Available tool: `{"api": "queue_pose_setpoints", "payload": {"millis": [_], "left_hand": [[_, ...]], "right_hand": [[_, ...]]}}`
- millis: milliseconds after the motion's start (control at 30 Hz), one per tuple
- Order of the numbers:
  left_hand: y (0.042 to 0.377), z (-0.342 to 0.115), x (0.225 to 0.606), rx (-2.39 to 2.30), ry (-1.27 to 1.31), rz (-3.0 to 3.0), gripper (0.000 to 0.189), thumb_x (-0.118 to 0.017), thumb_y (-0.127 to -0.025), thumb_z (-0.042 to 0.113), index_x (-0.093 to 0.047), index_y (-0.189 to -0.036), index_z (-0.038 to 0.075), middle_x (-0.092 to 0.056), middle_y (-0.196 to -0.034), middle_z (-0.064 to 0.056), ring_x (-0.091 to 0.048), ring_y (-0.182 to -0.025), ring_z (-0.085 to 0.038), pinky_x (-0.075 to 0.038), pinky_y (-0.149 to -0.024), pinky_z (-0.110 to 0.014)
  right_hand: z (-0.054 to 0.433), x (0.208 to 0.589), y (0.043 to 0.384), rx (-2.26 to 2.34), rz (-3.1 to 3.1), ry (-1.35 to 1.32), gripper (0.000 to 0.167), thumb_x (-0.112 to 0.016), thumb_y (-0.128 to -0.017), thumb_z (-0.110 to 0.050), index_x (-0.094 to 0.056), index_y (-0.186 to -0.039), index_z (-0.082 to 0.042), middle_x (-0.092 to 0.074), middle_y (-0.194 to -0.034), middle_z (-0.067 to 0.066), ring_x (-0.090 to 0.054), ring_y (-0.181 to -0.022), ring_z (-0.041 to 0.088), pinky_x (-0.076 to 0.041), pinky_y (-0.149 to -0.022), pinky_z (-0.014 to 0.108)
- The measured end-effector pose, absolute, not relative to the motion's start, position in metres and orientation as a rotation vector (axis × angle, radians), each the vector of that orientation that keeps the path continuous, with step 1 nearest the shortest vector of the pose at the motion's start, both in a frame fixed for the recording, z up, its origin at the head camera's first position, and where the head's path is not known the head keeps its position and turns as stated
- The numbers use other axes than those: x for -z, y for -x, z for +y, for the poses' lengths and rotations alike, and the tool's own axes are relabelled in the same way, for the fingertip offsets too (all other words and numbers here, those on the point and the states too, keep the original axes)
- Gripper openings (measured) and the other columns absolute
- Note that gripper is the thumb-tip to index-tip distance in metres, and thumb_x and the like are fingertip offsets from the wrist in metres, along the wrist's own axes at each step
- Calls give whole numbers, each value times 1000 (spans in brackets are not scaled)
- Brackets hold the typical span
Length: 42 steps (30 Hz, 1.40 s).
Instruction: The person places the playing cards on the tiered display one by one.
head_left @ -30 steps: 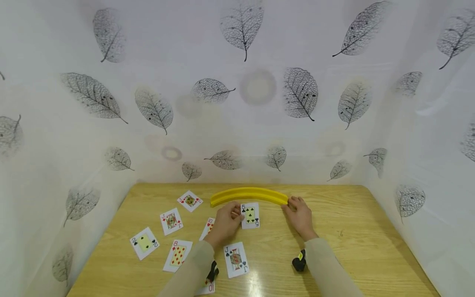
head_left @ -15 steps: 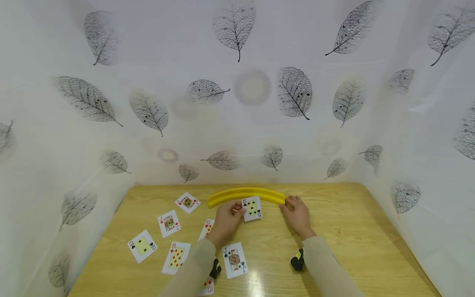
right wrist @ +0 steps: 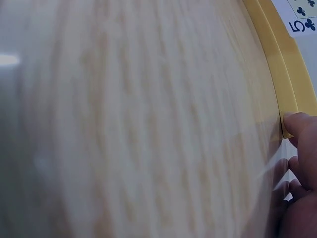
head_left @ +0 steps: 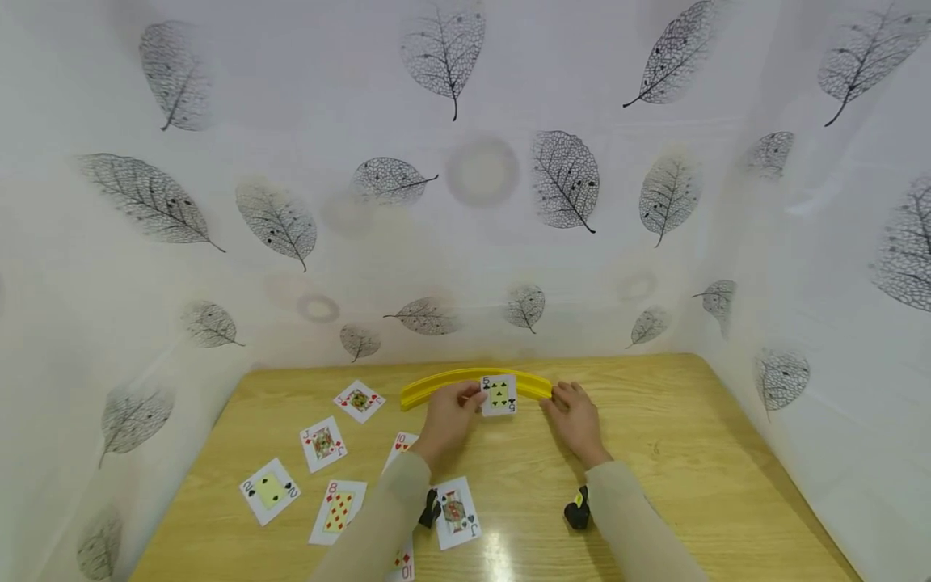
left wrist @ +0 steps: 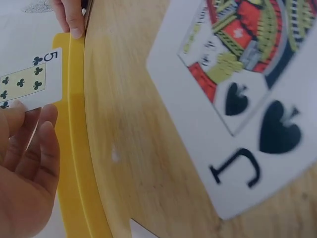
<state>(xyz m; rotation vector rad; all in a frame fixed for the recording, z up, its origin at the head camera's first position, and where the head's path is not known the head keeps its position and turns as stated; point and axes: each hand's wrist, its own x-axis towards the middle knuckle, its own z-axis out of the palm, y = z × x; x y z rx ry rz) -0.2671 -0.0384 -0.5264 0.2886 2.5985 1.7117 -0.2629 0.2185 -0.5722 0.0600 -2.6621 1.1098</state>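
Taking 12 o'clock as the far side in the head view, I count one five of clubs [head_left: 499, 394] in hand and seven more faces on the wooden table [head_left: 691, 453]. From the left hand [head_left: 449, 414], the jack of hearts [head_left: 360, 402] lies at 9 o'clock; the jack of diamonds [head_left: 323, 444], two of spades [head_left: 270, 491], eight of diamonds [head_left: 338, 512] and partly covered ten of hearts [head_left: 399, 450] toward 8; the half-hidden ten of diamonds [head_left: 405, 562] near 7; the jack of spades [head_left: 457, 512] at 6. I record one curved yellow holder [head_left: 436, 382].

The left hand pinches the five by its 9 o'clock side, thumb on the face, fingers behind, opened no wider than the card. The card projects toward 3 o'clock, overlapping the holder's middle; whether it sits in the groove I cannot tell. The right hand [head_left: 576, 414] grips the holder's 3 o'clock end, thumb against the near wall.

The table's far edge runs just beyond the holder at 12, meeting the leaf-print curtain [head_left: 473, 250]. I find room on the wood from 3 to 5 o'clock of the right hand.
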Motion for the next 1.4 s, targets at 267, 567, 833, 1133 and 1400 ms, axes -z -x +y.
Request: {"api": "queue_pose_setpoints", "payload": {"millis": [267,567,833,1133,1400], "left_hand": [[279,-21,521,-1736,-405,2661,18,-69,-103,14,-76,-116,3,-77,-100,-12,-69,-81,-15,-60,-73,-26],[288,-5,515,-1766,-378,2672,22,-66,-104,10,-73,-122,1,-75,-103,-14,-68,-83,-15,-62,-76,-28],[297,3,514,-1773,-453,2714,16,-66,-104,11,-75,-115,2,-76,-98,-17,-65,-78,-13,-57,-68,-23],[309,16,511,-1713,-493,2757,21,-63,-106,12,-74,-120,1,-75,-101,-17,-61,-83,-16,-56,-75,-28],[316,23,511,-1697,-469,2753,23,-61,-107,14,-73,-125,3,-75,-111,-14,-67,-95,-22,-61,-83,-36]], "right_hand": [[219,572,262,-1108,-2663,-60,49,-71,-101,-21,-63,-136,12,-55,-149,33,-39,-147,58,-33,-121,71],[220,575,263,-1116,-2673,-55,50,-71,-102,-22,-62,-138,11,-54,-151,32,-38,-148,57,-31,-121,71],[218,573,264,-1121,-2680,-57,50,-70,-101,-21,-61,-138,12,-54,-151,33,-38,-149,56,-32,-121,71],[219,571,264,-1122,-2703,-56,51,-69,-103,-23,-60,-139,12,-52,-153,32,-37,-150,54,-30,-124,68],[219,572,263,-1089,-2708,-66,52,-67,-104,-24,-59,-141,11,-52,-154,31,-38,-150,52,-31,-123,68]]}}
